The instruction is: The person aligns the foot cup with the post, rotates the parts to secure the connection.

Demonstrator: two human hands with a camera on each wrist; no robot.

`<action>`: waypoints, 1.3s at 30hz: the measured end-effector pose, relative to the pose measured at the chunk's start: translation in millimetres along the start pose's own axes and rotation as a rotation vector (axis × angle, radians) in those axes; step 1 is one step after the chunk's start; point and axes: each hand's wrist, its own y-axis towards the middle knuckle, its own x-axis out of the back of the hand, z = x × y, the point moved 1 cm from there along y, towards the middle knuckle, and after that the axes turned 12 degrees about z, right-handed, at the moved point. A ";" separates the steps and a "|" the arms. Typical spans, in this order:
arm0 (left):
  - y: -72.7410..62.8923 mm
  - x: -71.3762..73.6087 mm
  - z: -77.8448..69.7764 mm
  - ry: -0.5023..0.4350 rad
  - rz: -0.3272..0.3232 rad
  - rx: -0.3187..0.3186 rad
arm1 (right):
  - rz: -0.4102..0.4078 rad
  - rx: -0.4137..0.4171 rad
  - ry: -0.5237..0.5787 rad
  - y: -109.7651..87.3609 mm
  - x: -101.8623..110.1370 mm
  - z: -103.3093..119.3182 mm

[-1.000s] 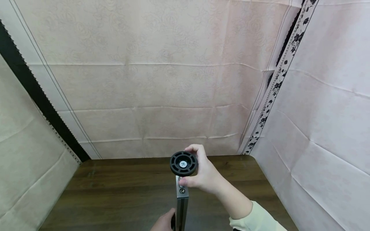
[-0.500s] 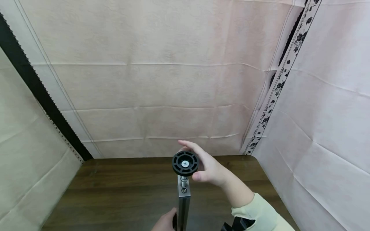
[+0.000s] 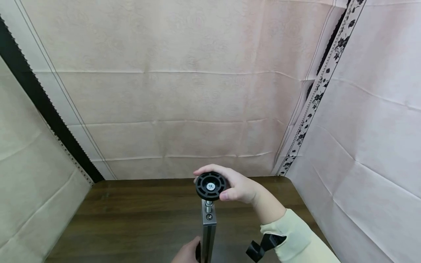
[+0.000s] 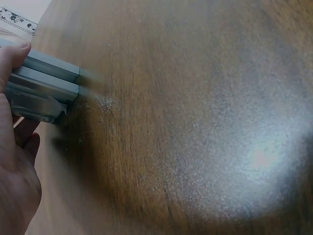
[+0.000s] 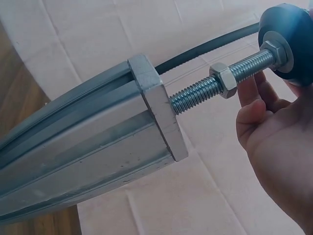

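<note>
In the head view, a metal profile bar stands upright at the bottom centre, topped by a black round levelling foot. My right hand curls round the foot's rim, thumb at the near right side and fingers along the far side. The right wrist view shows the foot on a threaded rod that enters the bar's end plate, with a hex nut partway along. My left hand grips the bar low down; the left wrist view has its lower end close over the table.
The brown wood-grain table lies below. Pale patterned cloth hangs behind it, with more cloth at the left and right. A black strap mount sits at my right sleeve. A dark curved strip passes behind the rod.
My right thumb has left the rod area below the foot and moved up to the rim. The right fingers opened away, then came back round the foot. The left hand keeps its grip.
</note>
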 end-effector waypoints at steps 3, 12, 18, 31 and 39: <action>0.4 -0.1 -0.5 -0.012 0.005 0.008 | -0.005 -0.003 -0.008 -0.3 0.4 0.5; 3.4 2.3 0.4 -0.049 0.026 0.045 | -0.032 -0.022 -0.019 -2.3 -0.5 1.3; 4.4 2.7 1.6 -0.053 0.024 0.078 | -0.065 -0.047 -0.046 -2.4 -2.8 1.6; 2.0 1.6 0.9 -0.012 0.014 0.010 | -0.143 -0.070 -0.143 -4.8 -10.4 3.2; 2.3 2.5 1.4 -0.011 0.019 0.003 | -0.206 -0.096 -0.116 -5.8 -17.4 5.7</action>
